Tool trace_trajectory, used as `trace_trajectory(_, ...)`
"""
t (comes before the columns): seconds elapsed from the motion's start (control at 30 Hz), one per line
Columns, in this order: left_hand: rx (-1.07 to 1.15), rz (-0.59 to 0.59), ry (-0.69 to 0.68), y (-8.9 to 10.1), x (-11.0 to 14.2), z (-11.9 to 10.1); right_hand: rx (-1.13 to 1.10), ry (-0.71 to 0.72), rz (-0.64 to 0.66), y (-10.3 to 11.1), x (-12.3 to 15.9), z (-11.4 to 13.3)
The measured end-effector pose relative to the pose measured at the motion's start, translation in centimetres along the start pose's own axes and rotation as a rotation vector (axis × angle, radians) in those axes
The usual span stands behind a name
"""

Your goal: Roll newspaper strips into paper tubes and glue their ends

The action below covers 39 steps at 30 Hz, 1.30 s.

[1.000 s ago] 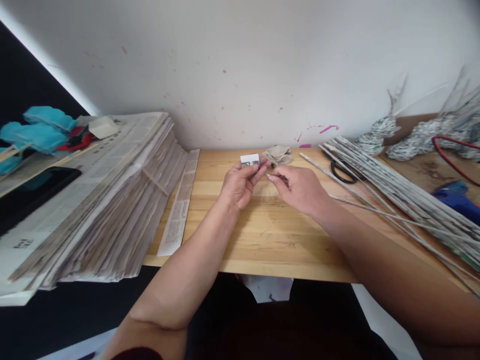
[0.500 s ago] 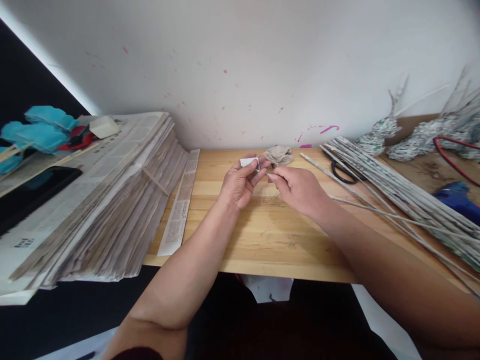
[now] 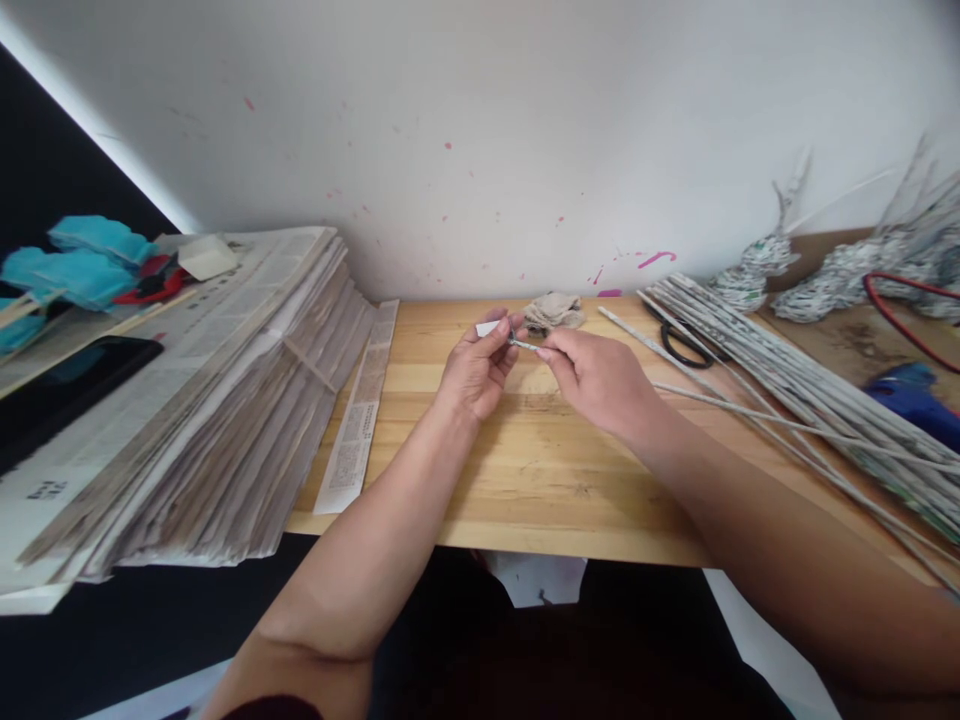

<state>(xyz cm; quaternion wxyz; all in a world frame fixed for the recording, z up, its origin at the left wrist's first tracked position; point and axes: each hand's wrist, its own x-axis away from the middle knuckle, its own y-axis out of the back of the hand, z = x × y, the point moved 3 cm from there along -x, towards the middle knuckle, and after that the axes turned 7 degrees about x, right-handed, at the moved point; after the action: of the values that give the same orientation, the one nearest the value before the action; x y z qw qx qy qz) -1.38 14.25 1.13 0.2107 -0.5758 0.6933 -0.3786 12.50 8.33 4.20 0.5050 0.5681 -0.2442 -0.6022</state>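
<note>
A short length of thin, grey-flecked rolled paper [image 3: 525, 346] now shows between two bare hands, longer than half a second ago, while the white paper flap [image 3: 487, 328] above it has shrunk and slid left, a change that suggests the paper is being taken up into the roll. The left hand [image 3: 480, 375] pinches the flap and the roll's inner end between thumb and curled fingers; the right hand [image 3: 604, 380] grips the other end in thumb and forefinger, with the roll held above the table. Nearest the person runs the front edge of a pale, straight-grained wooden tabletop [image 3: 555, 510], smudged in places. At left leans a thick, ragged-edged stack of folded grey newspaper [image 3: 247, 400], topped by a glossy black phone [image 3: 82, 385]; just beside it lies a flat, narrow strip of newsprint [image 3: 360, 420]. At right, stiff, slender newspaper tubes [image 3: 787, 385] lie bundled, a few straying loose. Beyond the hands sits a crumpled beige cloth [image 3: 555, 312]; bulbous, knobbly paper forms [image 3: 750, 275] stand toward the far right, before a white wall [image 3: 465, 100] flecked pink.
</note>
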Motion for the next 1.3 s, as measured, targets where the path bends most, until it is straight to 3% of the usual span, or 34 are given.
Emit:
trace_trajectory(0.27,0.094,0.017,0.063,-0.5,0.3,0.1,-0.042,-0.029,0.099,-0.2,-0.3,-0.4)
trace_trajectory(0.6,0.098,0.071,0.034,-0.8,0.5,-0.1,-0.063,0.032,-0.021,0.1,-0.1,-0.3)
trace_trajectory(1.07,0.086,0.151,0.063,-0.8,0.7,0.1,-0.134,-0.032,0.069,0.5,-0.3,-0.4)
trace_trajectory(1.3,0.088,0.102,0.025,-0.8,0.7,-0.2,0.02,0.04,-0.071,1.0,-0.1,-0.1)
